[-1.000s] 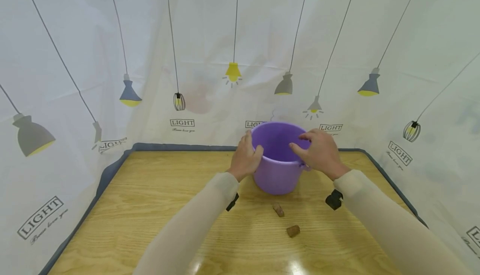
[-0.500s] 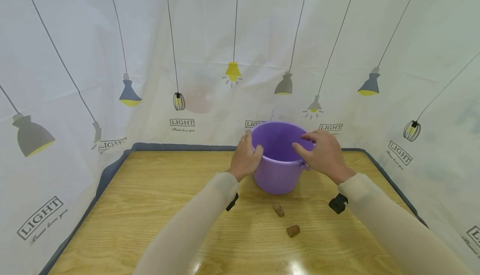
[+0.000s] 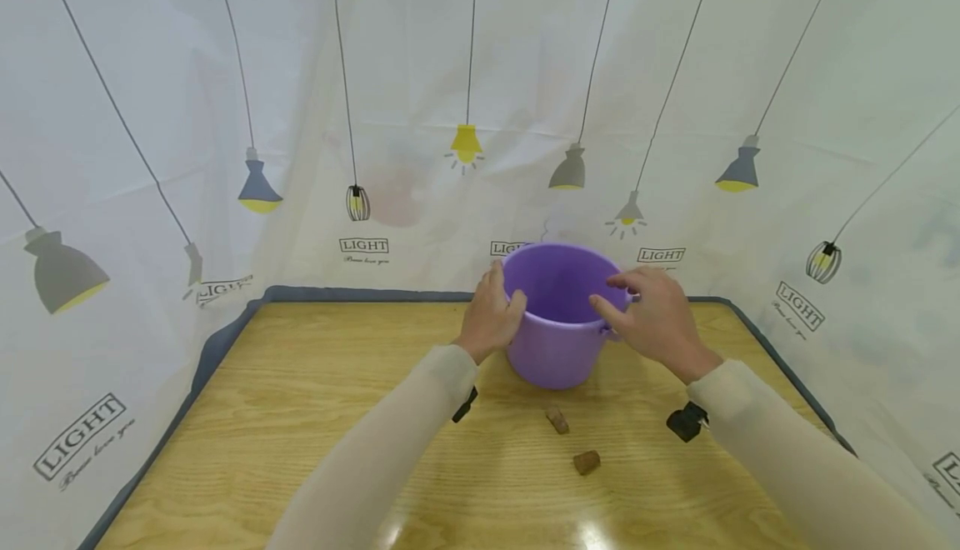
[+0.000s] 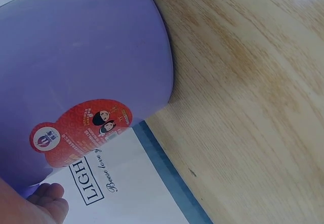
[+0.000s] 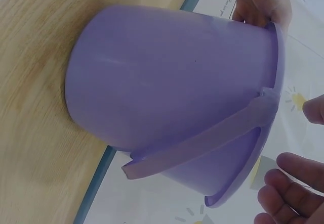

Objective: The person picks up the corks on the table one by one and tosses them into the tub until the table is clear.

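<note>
A purple plastic bucket stands upright towards the back of the wooden table. My left hand grips its left rim, thumb over the near edge. On the right side, my right hand is beside the rim with thumb and fingers spread. The right wrist view shows a gap between these fingers and the rim, with the bucket's handle hanging down its side. A red sticker shows on the bucket in the left wrist view. Two brown corks, a nearer one and a farther one, lie in front.
The wooden table has a dark blue border along its back and sides. Behind it hangs a white sheet printed with lamps and the word LIGHT. A dark wrist camera sits under the right cuff.
My right hand has drawn back a little to the right and towards me, away from the bucket's inside. The left hand, bucket and corks have stayed in place.
</note>
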Demonstrator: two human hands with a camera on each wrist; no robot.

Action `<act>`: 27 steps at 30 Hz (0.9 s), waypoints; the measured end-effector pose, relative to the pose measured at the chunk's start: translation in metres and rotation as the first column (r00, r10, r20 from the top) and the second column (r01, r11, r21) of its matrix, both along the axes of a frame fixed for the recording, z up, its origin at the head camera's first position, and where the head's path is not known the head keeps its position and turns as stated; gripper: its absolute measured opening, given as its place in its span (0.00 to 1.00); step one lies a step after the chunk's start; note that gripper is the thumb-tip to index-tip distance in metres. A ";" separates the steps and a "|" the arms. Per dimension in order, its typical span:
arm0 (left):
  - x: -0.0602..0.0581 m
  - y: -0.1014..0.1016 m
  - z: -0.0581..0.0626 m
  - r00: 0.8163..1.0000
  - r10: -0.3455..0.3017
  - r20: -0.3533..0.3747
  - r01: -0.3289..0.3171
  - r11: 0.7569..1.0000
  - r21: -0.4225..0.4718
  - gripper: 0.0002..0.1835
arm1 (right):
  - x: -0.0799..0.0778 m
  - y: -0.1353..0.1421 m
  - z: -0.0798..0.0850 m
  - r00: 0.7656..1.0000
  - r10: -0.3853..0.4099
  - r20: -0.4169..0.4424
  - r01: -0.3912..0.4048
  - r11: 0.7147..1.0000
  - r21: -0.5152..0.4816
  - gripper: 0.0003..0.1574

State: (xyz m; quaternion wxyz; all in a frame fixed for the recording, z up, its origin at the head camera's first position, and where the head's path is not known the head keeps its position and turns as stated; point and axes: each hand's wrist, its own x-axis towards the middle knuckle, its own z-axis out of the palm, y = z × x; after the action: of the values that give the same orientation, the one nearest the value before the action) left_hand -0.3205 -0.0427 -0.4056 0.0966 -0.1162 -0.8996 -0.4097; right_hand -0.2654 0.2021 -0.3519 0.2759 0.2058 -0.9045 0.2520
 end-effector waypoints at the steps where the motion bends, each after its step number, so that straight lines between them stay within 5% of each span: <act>1: 0.000 0.000 0.000 1.000 0.001 0.001 -0.001 1.000 0.000 0.42 | 0.001 -0.001 0.000 1.000 0.005 -0.009 -0.005 1.000 0.000 0.23; 27: 0.000 -0.001 0.000 1.000 -0.003 -0.010 0.003 1.000 0.000 0.42 | 0.039 -0.005 -0.010 0.984 0.080 -0.160 -0.086 0.996 -0.028 0.13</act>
State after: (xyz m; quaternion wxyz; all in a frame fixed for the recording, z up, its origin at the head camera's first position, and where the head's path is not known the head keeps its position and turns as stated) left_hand -0.3201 -0.0435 -0.4054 0.1005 -0.1198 -0.8989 -0.4093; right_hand -0.2267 0.1969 -0.3622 0.3398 0.2579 -0.8658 0.2617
